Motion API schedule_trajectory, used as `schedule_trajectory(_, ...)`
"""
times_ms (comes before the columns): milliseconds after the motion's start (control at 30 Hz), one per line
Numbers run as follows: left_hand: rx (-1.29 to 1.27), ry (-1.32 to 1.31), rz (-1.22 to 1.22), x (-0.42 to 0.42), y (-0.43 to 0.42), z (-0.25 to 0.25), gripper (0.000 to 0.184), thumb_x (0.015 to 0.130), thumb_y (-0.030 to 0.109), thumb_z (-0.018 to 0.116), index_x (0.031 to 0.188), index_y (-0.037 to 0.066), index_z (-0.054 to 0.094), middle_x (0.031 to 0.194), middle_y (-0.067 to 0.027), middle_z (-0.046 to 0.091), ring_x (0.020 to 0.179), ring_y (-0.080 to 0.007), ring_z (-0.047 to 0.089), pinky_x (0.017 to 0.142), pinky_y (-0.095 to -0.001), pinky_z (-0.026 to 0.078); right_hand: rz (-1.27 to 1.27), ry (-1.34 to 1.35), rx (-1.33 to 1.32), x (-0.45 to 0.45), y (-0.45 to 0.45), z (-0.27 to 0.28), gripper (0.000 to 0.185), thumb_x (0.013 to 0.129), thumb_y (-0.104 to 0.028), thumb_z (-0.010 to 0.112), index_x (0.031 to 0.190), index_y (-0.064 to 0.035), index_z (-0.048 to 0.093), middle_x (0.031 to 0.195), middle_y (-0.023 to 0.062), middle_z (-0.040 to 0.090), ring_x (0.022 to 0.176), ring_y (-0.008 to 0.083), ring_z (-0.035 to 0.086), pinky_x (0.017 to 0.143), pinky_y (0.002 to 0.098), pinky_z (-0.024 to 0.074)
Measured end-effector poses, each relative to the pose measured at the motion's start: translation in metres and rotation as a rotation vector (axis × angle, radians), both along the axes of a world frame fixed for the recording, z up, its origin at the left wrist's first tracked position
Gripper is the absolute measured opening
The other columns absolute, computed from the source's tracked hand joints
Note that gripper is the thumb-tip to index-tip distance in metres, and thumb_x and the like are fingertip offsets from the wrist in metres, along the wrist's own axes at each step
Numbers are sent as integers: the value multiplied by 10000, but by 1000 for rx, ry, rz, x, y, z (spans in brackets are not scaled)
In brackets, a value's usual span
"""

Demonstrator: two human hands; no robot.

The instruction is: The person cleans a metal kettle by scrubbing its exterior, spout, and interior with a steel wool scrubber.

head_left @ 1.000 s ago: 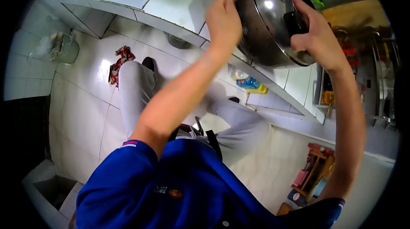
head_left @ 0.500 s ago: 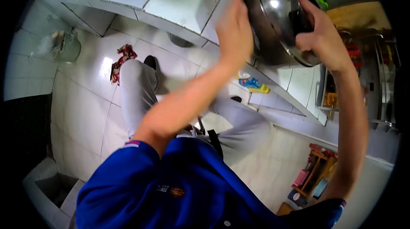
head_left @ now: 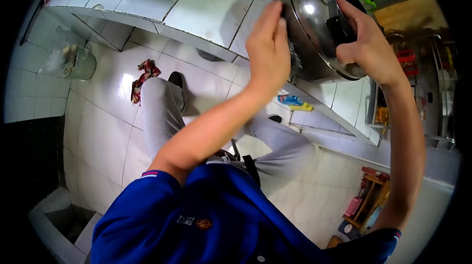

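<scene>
A shiny steel kettle (head_left: 309,23) is tilted on its side over the tiled counter. My right hand (head_left: 366,42) is wrapped round its black handle grip. My left hand (head_left: 268,47) presses against the kettle's base side with fingers together, slightly blurred. A grey wiry steel wool scrubber (head_left: 295,56) shows between the left palm and the kettle; most of it is hidden by the hand.
The white tiled counter (head_left: 211,8) runs across the top. On the right stand a metal rack (head_left: 435,92) and a wooden board (head_left: 410,15). A patterned cloth (head_left: 144,81) and a bin (head_left: 81,62) are on the floor. A blue-and-yellow packet (head_left: 295,101) lies below the counter edge.
My left hand has shifted slightly down along the kettle's side, and more of the steel wool shows. The right hand keeps its hold on the handle; the view has tilted slightly.
</scene>
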State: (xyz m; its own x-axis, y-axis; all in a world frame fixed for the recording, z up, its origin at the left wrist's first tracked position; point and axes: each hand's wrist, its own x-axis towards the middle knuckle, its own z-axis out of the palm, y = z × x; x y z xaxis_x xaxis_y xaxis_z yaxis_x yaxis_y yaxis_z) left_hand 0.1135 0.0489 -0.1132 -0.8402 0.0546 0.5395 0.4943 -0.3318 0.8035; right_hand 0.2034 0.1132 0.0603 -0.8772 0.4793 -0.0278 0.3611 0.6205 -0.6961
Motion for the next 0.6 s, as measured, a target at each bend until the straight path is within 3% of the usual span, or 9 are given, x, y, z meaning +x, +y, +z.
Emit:
schedule_trajectory(33, -6, -13, 0, -18, 4, 1, 281, 1004, 134, 493, 1092, -76, 656, 966, -249, 700, 919, -380, 684, 829, -398, 518, 0, -13, -6, 0, -1, 3, 679, 598, -70, 604, 1271, 16, 587, 886, 37, 642, 785, 127, 555, 753, 235, 464)
schedule_trajectory(100, -252, -313, -470, -69, 13, 17, 288, 970, 40, 536, 1224, -53, 633, 1206, -226, 675, 1172, -356, 635, 1029, -385, 468, -16, -175, -36, -2, -2, 11, 955, 564, -23, 587, 1491, 83, 380, 1144, 44, 596, 981, 107, 553, 859, 192, 439)
schedule_trajectory(133, -235, -362, -540, -65, 8, 22, 306, 970, 45, 533, 1244, -50, 631, 1258, -232, 656, 1231, -354, 604, 1069, -380, 440, -26, -143, -29, -1, -4, 11, 723, 587, -63, 611, 1304, 14, 570, 945, 43, 643, 837, 126, 558, 806, 234, 465)
schedule_trajectory(267, 31, -73, -124, 4, -6, 9, 334, 1004, 175, 486, 1144, -66, 669, 1090, -246, 704, 1062, -380, 664, 933, -369, 502, 6, -40, -26, -2, -2, 7, 720, 595, -83, 606, 1308, 12, 566, 961, 50, 640, 866, 132, 562, 837, 237, 461)
schedule_trajectory(300, 26, -84, -124, -11, -1, 10, 334, 1004, 175, 486, 1144, -66, 669, 1090, -246, 704, 1062, -380, 664, 933, -369, 502, -2, -32, -32, -2, -4, 9, 730, 591, -82, 610, 1312, 23, 560, 966, 54, 644, 878, 135, 568, 846, 235, 459)
schedule_trajectory(400, -155, -358, -541, -74, 24, 10, 318, 987, 117, 518, 1229, -39, 654, 1211, -237, 675, 1173, -364, 635, 1036, -390, 464, -12, -27, -62, -1, -9, 3, 750, 583, -80, 617, 1319, 45, 547, 978, 61, 651, 903, 141, 580, 863, 231, 455)
schedule_trajectory(433, -151, -355, -532, -63, 15, 11, 318, 987, 117, 518, 1229, -39, 654, 1211, -237, 675, 1173, -364, 635, 1036, -390, 464, -12, -32, -38, 1, -6, 1, 747, 589, -81, 613, 1322, 45, 546, 958, 57, 647, 875, 136, 578, 835, 232, 460)
schedule_trajectory(533, -11, -25, -118, -5, -9, 9, 352, 1002, 185, 481, 1181, -61, 656, 1079, -235, 714, 1040, -362, 680, 891, -380, 511, -31, 25, 31, 0, 3, -4, 730, 604, -72, 598, 1323, 47, 548, 901, 40, 634, 791, 116, 560, 752, 237, 465)
schedule_trajectory(600, -95, -139, -267, -41, 7, 11, 340, 1001, 167, 493, 1207, -54, 648, 1110, -226, 709, 1080, -350, 672, 927, -380, 503, -18, -61, 3, -3, -1, 7, 730, 601, -63, 602, 1320, 49, 546, 905, 40, 634, 797, 115, 558, 763, 233, 465)
